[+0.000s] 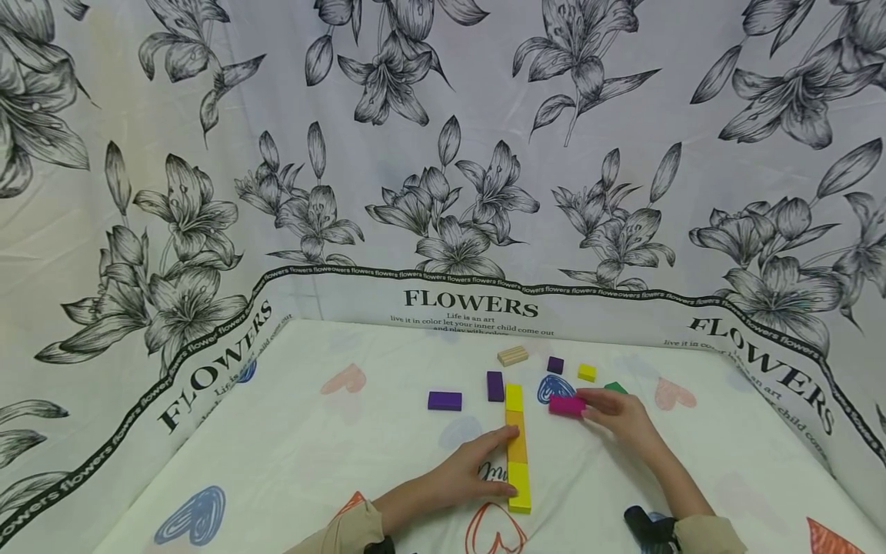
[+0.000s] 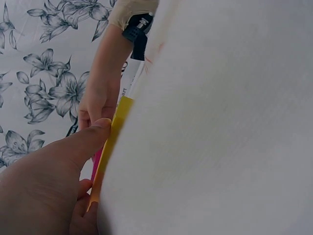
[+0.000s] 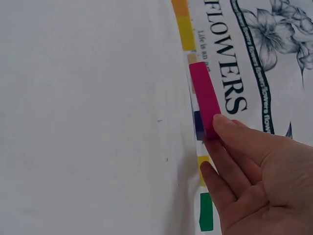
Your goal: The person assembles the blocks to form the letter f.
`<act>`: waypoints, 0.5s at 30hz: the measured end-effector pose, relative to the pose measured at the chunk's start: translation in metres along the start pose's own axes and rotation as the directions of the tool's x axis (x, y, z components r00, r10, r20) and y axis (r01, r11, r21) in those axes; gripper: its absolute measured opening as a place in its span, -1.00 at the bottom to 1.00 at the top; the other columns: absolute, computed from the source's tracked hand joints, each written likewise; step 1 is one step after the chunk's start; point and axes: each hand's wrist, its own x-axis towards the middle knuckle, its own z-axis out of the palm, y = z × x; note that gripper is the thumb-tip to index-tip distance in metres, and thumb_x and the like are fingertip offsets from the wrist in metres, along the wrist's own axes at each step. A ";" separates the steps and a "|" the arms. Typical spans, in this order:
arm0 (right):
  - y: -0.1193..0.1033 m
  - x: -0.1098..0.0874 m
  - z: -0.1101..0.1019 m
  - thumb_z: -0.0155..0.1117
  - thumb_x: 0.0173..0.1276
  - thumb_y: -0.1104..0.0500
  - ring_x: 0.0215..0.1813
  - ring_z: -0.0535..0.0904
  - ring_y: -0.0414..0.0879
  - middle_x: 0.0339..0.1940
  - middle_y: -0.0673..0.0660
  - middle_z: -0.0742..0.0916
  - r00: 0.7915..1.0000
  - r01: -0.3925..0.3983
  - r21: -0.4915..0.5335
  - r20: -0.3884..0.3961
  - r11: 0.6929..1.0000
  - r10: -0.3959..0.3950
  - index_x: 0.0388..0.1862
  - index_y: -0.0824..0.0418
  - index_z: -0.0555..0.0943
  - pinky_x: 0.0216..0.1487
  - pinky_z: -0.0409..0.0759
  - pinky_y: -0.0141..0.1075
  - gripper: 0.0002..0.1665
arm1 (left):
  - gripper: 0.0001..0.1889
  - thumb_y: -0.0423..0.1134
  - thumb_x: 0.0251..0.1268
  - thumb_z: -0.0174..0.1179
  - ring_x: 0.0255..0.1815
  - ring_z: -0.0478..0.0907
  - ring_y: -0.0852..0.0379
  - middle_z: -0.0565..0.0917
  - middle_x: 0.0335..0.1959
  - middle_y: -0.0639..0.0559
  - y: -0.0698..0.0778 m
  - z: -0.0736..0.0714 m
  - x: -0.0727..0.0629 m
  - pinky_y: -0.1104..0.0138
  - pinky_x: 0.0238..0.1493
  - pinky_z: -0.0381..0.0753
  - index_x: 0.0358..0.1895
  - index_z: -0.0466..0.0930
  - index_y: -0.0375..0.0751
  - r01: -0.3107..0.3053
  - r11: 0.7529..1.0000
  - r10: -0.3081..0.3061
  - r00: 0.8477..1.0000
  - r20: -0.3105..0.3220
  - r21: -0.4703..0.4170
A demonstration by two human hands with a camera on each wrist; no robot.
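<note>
In my right hand (image 1: 619, 418) a magenta rectangular block (image 1: 567, 406) is pinched by one end between thumb and fingers; the right wrist view shows its long face (image 3: 205, 98). My left hand (image 1: 465, 471) rests along the left side of a straight row of blocks. Its thumb touches the near yellow block (image 1: 519, 496), and a forefinger lies on the orange block (image 1: 516, 446) in the middle. A shorter yellow block (image 1: 514, 398) forms the far end of this row. The magenta block is to the right of the row, apart from it.
Left of the row's far end lie two purple blocks, one lengthwise (image 1: 494, 386) and one sideways (image 1: 444, 401). Farther back are a wooden-coloured block (image 1: 513, 355), a small dark purple block (image 1: 555, 365) and a small yellow one (image 1: 587, 372). A green block (image 1: 615, 388) is partly behind my right hand.
</note>
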 end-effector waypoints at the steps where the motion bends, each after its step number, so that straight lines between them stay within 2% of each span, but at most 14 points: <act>1: -0.001 0.001 0.001 0.33 0.33 0.15 0.24 0.60 0.17 0.18 0.26 0.69 1.000 -0.003 0.006 -0.003 1.000 0.003 0.22 0.28 0.56 0.11 0.63 -0.51 -0.50 | -0.15 0.05 0.20 0.33 0.57 0.13 0.21 0.21 0.53 0.30 0.000 0.000 0.000 0.14 0.56 0.20 0.52 0.08 0.21 0.000 1.000 0.000 1.000 0.001 0.001; 5: -0.003 0.007 0.004 0.35 0.31 0.15 0.24 0.60 0.18 0.17 0.27 0.69 1.000 -0.001 0.039 -0.012 0.999 0.001 0.22 0.29 0.56 0.09 0.60 -0.57 -0.49 | -0.15 0.05 0.20 0.33 0.57 0.13 0.20 0.21 0.53 0.28 0.001 -0.001 0.000 0.14 0.56 0.19 0.53 0.08 0.20 -0.002 1.000 0.002 1.000 0.002 0.009; 11: -0.004 0.016 0.012 0.34 0.31 0.21 0.26 0.57 0.21 0.19 0.29 0.67 0.999 0.031 0.057 -0.016 0.998 -0.030 0.22 0.32 0.55 0.18 0.62 -0.36 -0.49 | -0.15 0.06 0.21 0.32 0.57 0.13 0.20 0.21 0.53 0.28 0.000 -0.001 0.000 0.15 0.56 0.20 0.53 0.07 0.19 -0.014 1.000 0.014 1.000 0.004 0.017; 15: -0.003 0.023 0.018 0.33 0.31 0.25 0.28 0.55 0.20 0.21 0.29 0.66 0.999 0.038 0.090 -0.003 0.995 -0.037 0.24 0.33 0.53 0.20 0.61 -0.41 -0.49 | -0.15 0.06 0.20 0.33 0.56 0.13 0.21 0.20 0.53 0.29 0.000 -0.001 0.000 0.15 0.56 0.20 0.53 0.08 0.20 -0.008 1.000 0.008 1.000 0.002 0.012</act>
